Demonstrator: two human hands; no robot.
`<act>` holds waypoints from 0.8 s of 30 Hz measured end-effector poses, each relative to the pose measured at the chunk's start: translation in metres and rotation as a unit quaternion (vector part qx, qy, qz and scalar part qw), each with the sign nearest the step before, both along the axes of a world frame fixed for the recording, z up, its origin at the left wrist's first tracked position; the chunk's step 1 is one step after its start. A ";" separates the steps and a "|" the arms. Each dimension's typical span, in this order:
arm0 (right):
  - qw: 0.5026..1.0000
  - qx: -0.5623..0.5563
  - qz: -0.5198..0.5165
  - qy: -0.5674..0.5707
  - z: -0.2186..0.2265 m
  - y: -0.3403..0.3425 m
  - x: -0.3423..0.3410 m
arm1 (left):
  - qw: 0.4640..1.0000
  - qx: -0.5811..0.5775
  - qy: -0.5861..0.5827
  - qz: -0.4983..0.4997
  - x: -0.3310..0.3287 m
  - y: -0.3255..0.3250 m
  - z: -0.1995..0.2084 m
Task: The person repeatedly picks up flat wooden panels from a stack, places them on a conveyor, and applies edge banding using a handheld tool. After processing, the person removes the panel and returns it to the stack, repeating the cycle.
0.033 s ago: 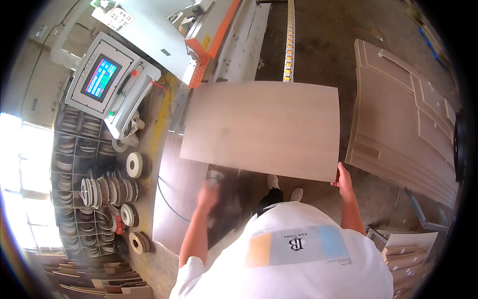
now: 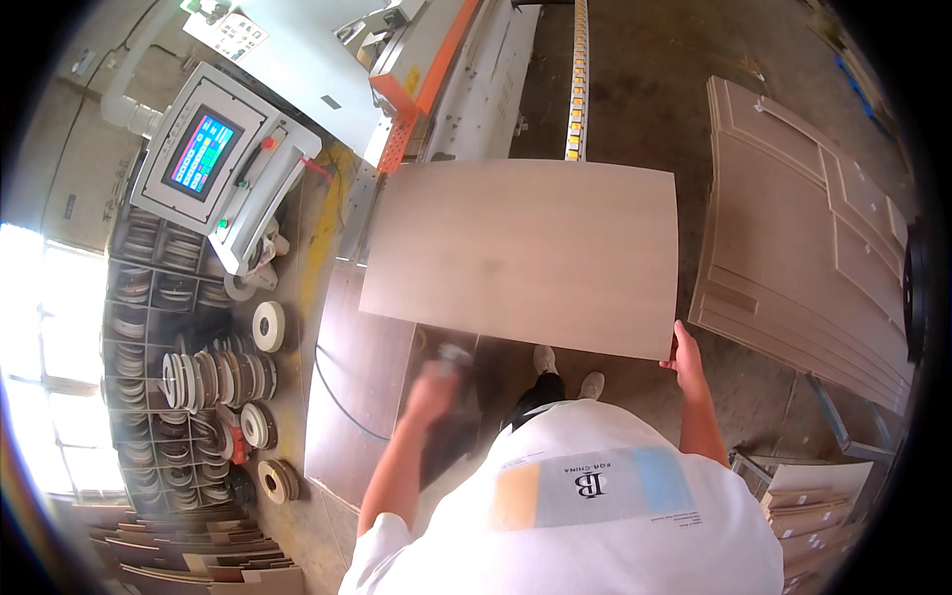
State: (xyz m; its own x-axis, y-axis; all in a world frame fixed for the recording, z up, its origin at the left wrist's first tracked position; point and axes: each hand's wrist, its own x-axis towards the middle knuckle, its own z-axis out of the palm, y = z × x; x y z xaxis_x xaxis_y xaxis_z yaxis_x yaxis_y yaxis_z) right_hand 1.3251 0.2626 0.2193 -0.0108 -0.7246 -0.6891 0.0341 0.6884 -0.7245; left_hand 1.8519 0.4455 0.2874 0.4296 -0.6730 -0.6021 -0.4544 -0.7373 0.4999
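Note:
A large light-brown wood panel (image 2: 526, 253) lies flat in front of me, its far left corner by the machine. My right hand (image 2: 684, 359) grips the panel's near right corner, fingers beneath and thumb at the edge. My left hand (image 2: 432, 394) is closed and smeared by motion near the panel's front edge. A small silvery tool (image 2: 455, 355) sticks out of it, too blurred to name. A thin dark hose (image 2: 347, 409) curves over the brown tabletop (image 2: 347, 367) and passes behind my left forearm; whether it joins the tool is hidden.
A grey machine (image 2: 297, 69) with an orange guard (image 2: 395, 139) stands far left, beside a control panel with a lit screen (image 2: 203, 151). Edge-band rolls (image 2: 218, 382) fill a rack at left. Stacked panels (image 2: 783, 228) stand right. A roller rail (image 2: 576, 89) runs beyond the panel.
My left hand has shifted slightly right with the silvery tool, and the hose has followed. My right hand stays on the panel's corner.

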 end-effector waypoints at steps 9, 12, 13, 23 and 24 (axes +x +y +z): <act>1.000 0.010 0.010 0.017 -0.004 -0.008 -0.001 | 0.989 0.008 0.065 0.136 0.058 0.094 -0.054; 0.999 0.002 0.017 0.035 -0.004 -0.005 -0.004 | 0.945 -0.066 -0.158 0.277 0.101 0.122 -0.044; 0.999 0.007 0.015 0.040 -0.009 -0.005 -0.008 | 0.967 -0.030 -0.134 0.214 0.086 0.114 -0.035; 0.988 0.032 0.100 0.117 -0.009 -0.006 -0.023 | 0.964 0.117 0.018 -0.237 -0.072 0.094 0.081; 0.985 0.030 0.117 0.125 -0.008 -0.005 -0.026 | 0.976 0.149 0.013 -0.158 -0.054 0.092 0.081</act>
